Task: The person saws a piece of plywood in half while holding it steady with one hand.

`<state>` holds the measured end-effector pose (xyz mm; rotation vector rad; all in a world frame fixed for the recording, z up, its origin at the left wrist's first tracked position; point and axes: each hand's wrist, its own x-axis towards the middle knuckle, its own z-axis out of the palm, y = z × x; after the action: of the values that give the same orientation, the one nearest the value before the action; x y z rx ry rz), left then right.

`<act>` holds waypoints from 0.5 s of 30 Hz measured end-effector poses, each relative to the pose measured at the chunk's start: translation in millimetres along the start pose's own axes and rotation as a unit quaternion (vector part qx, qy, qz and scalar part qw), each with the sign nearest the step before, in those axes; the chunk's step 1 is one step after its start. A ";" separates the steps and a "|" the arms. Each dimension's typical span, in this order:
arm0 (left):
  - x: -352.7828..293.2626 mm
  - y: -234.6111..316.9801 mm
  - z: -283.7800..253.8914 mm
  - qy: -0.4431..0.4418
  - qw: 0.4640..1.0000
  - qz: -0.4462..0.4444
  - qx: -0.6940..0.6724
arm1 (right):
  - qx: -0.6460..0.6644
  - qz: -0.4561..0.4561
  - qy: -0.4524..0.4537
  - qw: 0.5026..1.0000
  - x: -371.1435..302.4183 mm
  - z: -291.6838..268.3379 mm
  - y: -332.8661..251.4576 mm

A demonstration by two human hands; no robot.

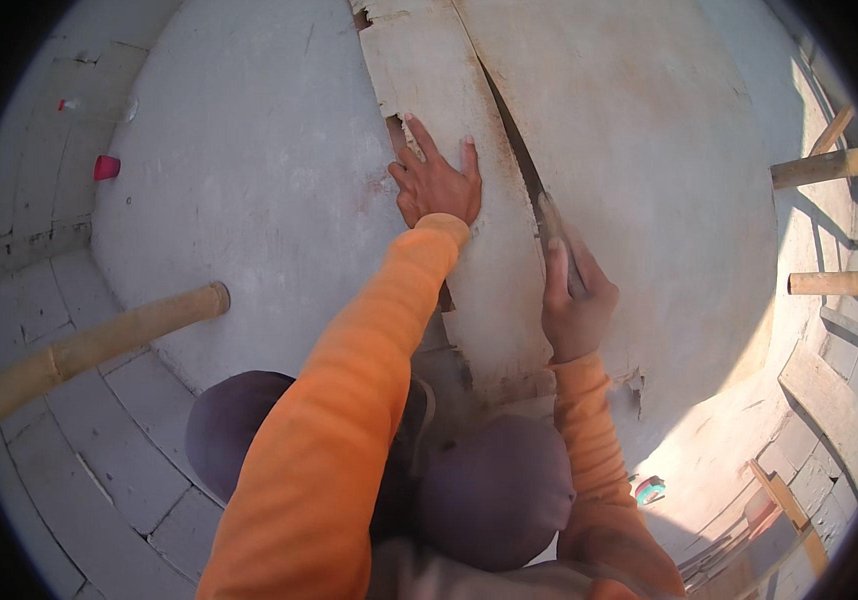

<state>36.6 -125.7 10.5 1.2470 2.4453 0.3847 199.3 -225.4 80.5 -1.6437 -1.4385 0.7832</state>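
Pale, stained sheeting point(669, 180) spreads before you in the head view, with grey blockwork point(99, 440) at the left and a thick tan bamboo pole point(99, 350) jutting in over it. A long, off-white, ragged-edged strip of board point(504, 330) lies ahead of you between your hands, its long axis running away from you and leaning slightly left. Your left hand point(441, 188) presses on it, fingers spread and grasping nothing, by the broken left edge. Your right hand point(579, 315) clasps a slim, greyish, narrow tool point(574, 275), its kind unclear, pointing up along the narrow dark gap point(512, 125) on the strip's right side. Your right hand is nearer that gap; your left sits across the strip from it.
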 end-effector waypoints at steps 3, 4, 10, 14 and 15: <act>0.0 -13.9 -0.3 0.003 1.000 0.003 0.008 | -0.031 0.035 -0.038 0.998 -29.1 -25.2 -14.3; 2.1 -11.2 -3.6 0.001 1.000 -0.001 0.006 | -0.040 0.029 -0.039 0.998 -49.2 -38.9 -15.1; -5.4 -10.5 -3.9 0.010 0.999 -0.023 0.030 | -0.012 -0.012 -0.020 1.000 -81.7 -47.7 2.4; -5.0 3.8 6.7 -0.002 1.000 0.003 -0.003 | 0.001 -0.009 -0.003 1.000 -6.9 -14.5 1.9; -4.3 -1.1 5.8 -0.004 1.000 0.003 0.002 | 0.019 -0.023 0.005 1.000 -5.8 -10.1 3.5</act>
<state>40.7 -129.4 5.7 1.2547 2.4378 0.3768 208.7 -232.9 82.0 -1.5791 -1.4407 0.7702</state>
